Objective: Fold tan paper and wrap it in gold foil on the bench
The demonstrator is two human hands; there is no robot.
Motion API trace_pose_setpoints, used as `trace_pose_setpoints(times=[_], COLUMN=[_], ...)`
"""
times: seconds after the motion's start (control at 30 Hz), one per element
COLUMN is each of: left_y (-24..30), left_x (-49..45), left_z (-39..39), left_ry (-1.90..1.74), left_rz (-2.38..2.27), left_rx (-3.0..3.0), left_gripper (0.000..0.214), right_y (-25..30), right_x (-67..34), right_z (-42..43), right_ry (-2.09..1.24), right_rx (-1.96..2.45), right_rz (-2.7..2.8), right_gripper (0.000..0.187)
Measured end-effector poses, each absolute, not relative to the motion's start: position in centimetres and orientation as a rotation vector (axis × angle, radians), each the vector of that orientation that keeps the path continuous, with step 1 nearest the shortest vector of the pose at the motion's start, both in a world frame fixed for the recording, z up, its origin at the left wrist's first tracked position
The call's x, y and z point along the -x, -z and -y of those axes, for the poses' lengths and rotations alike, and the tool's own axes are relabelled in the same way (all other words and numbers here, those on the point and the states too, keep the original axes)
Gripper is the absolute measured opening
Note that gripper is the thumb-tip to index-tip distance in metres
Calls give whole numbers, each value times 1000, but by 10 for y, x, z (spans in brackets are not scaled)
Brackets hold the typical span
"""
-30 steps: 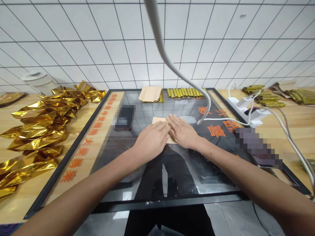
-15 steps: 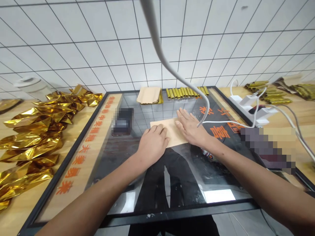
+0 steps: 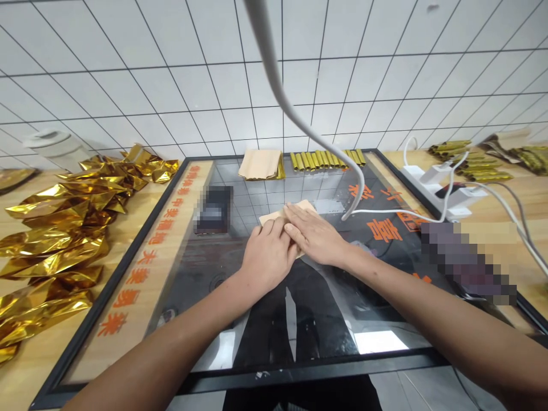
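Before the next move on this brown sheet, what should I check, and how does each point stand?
1. Hold: ok; left hand and right hand press the brown sheet side by side.
2. Sheet flat on glass panel: cannot tell, hands cover most.
3. Sheet clear of white cable: ok, it hangs right of the right hand.
4. Hands apart from paper stack and gold tubes: ok, those lie at the far edge.

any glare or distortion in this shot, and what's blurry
Head view: the wide lens bows the tile wall into curves; the glass top mirrors a dark figure and bright patches; the gold foil bags glint; the near white cable is soft; two pixelated patches hide detail; left hand, right hand and paper are sharp.
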State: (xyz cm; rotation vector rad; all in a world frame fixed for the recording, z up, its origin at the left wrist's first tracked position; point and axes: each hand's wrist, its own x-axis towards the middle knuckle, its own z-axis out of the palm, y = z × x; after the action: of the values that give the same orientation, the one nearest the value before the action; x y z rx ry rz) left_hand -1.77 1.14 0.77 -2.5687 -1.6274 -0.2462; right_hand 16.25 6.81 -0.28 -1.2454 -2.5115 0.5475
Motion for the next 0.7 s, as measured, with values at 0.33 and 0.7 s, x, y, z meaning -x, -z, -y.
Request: trace_pose_setpoints(times=[0.33,0.7], left_y=[2,6], left_x=[25,27], left_z=[-13,-18], left_ry=[375,442], left_rz=[1656,1606], left_rx=[2596,2627], left_gripper=[50,58], right_y=[5,-12], right_x=[-180,-152], right_z=[-82,-53], right_ry=[-150,-344], right_rx=[1536,1255], right_rz=[2587,2588], right_gripper=[69,76])
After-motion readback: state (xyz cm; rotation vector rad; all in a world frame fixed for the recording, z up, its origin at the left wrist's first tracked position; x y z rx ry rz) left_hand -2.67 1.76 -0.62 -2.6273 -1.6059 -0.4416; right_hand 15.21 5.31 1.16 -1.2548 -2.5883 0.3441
